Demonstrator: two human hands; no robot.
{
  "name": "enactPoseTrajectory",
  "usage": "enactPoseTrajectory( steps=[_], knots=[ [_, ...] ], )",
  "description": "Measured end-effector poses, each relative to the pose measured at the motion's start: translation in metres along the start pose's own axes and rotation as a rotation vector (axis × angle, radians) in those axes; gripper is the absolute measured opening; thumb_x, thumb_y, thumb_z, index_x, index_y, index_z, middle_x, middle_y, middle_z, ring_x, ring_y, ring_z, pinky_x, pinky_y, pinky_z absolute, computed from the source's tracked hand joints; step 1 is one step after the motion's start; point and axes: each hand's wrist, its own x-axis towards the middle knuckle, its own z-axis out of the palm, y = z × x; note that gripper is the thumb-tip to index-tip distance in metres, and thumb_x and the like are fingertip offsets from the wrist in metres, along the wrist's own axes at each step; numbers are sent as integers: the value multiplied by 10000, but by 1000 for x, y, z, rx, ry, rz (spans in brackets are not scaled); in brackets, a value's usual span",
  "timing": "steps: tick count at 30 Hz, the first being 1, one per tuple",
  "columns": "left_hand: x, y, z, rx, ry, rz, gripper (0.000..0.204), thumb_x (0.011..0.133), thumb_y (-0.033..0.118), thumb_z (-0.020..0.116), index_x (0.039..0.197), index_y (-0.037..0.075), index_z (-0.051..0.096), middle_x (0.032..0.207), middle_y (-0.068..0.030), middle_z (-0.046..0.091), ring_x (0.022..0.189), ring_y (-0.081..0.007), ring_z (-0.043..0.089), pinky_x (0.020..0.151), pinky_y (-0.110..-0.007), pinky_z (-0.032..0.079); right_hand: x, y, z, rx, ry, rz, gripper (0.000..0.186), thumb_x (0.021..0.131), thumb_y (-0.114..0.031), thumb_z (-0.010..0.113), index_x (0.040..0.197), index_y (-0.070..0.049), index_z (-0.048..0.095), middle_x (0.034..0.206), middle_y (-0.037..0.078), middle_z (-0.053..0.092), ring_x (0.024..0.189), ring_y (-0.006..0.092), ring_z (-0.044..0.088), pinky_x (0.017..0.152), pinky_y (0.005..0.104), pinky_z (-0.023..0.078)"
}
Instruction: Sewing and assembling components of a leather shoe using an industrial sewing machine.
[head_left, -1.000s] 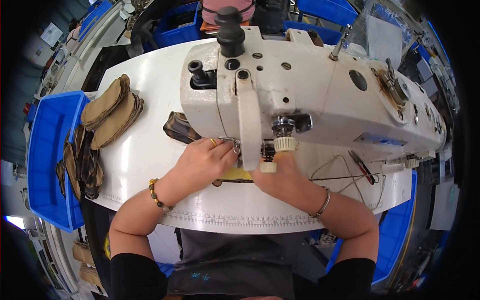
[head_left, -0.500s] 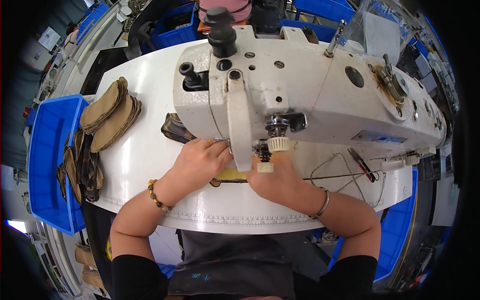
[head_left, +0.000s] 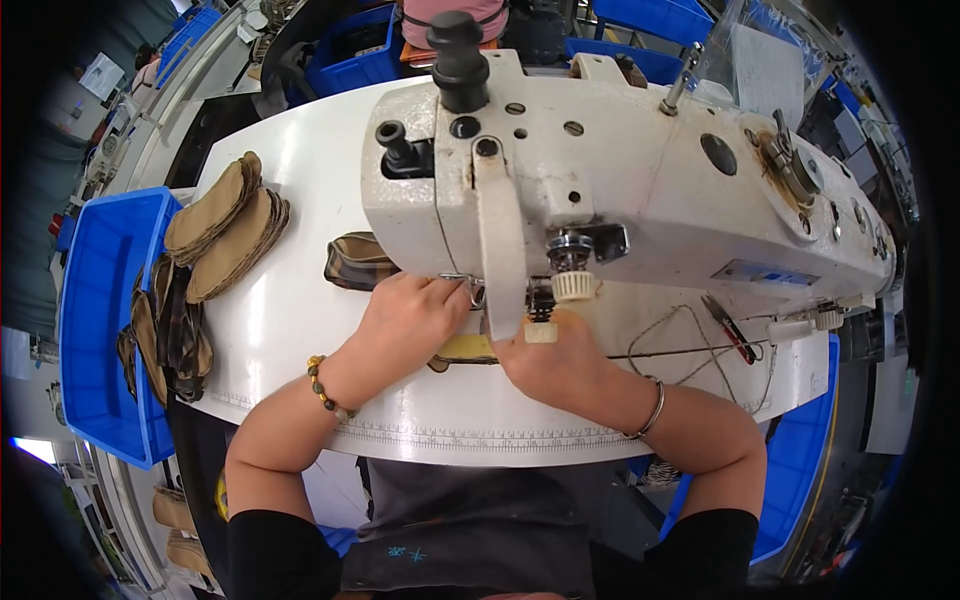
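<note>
Tan fabric piece (head_left: pixel 467 347) lies flat between both hands, long axis left-right; left hand (head_left: pixel 412 318) and right hand (head_left: pixel 548 360) press it, fingers flat.

A sewing machine (head_left: pixel 640 190) is sitting on the table (head_left: pixel 300 310). At its nine o'clock, cut pieces (head_left: pixel 225 225) are lying stacked; further toward nine, a bin (head_left: pixel 95 300) is standing beside the table.
</note>
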Motion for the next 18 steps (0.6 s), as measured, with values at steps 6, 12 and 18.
enactPoseTrajectory(
  steps=[6,12,18],
  knots=[
    [0,-1,-3,-15,1,-11,249,734,96,638,967,21,685,835,-27,669,766,-196,648,653,-301,541,3,0,-8,-25,-33,-9,337,711,-87,637,1012,49,705,587,47,591,494,189,595,456,328,463],
    [-8,-2,-5,32,27,-28,291,713,121,652,988,49,716,937,-10,706,777,-164,636,663,-274,542,-1,-3,-4,-29,-59,16,337,722,-87,635,1024,49,693,595,56,603,498,197,610,443,335,467],
    [-37,3,-27,60,399,106,255,652,85,707,904,62,739,941,-10,718,705,-125,580,520,-242,483,0,-12,-31,118,-140,150,137,780,-130,634,857,-19,659,629,74,629,518,223,636,446,362,476]
  ],
)
